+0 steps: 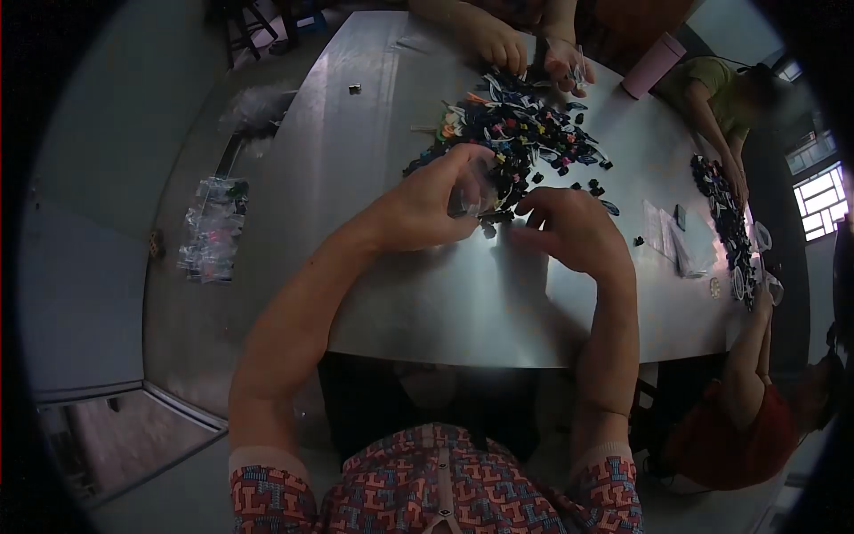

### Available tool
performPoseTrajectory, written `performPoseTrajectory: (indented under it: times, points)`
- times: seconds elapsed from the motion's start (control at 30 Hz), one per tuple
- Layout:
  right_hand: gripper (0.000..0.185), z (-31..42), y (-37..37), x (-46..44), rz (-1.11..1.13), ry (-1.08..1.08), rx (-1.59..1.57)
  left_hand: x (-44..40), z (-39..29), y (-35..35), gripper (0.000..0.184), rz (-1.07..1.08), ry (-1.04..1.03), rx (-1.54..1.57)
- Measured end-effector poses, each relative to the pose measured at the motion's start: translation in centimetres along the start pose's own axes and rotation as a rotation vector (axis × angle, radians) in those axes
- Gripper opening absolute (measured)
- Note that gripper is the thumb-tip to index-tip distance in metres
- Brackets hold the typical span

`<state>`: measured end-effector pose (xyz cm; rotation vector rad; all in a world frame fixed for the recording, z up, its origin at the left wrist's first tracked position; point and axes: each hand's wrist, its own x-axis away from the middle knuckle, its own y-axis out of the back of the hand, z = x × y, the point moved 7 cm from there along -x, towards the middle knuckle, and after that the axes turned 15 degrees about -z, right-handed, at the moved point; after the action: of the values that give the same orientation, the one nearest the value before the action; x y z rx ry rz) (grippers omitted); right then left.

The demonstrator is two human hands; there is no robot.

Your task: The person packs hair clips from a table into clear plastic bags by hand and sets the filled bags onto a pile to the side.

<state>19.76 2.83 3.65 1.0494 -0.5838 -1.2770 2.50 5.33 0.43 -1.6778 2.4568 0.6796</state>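
Note:
A heap of small dark and coloured pieces lies on the metal table. At its near edge, my left hand is wrapped round a clear plastic bag. My right hand is just to the right of the bag, thumb and fingers apart, with nothing visible between them. A few dark pieces lie between my two hands, close to the bag's lower edge.
Across the table are a co-worker's hands at the heap. A pink cylinder stands at the back right. Two people sit at the right by another pile. Flat plastic bags lie nearby; filled bags are at the left.

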Motion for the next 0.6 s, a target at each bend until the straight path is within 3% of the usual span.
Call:
performPoseTrajectory:
  times: [0.1,0.6]
  points:
    - [0.027,-0.2,-1.1,-0.1,-0.012,-0.039,0.125,-0.1,0.2,0.0,0.073,0.001,-0.005,0.010]
    - [0.018,-0.1,-1.4,-0.5,-0.041,-0.013,0.090,0.1,-0.2,0.0,0.072,0.019,0.019,0.009]
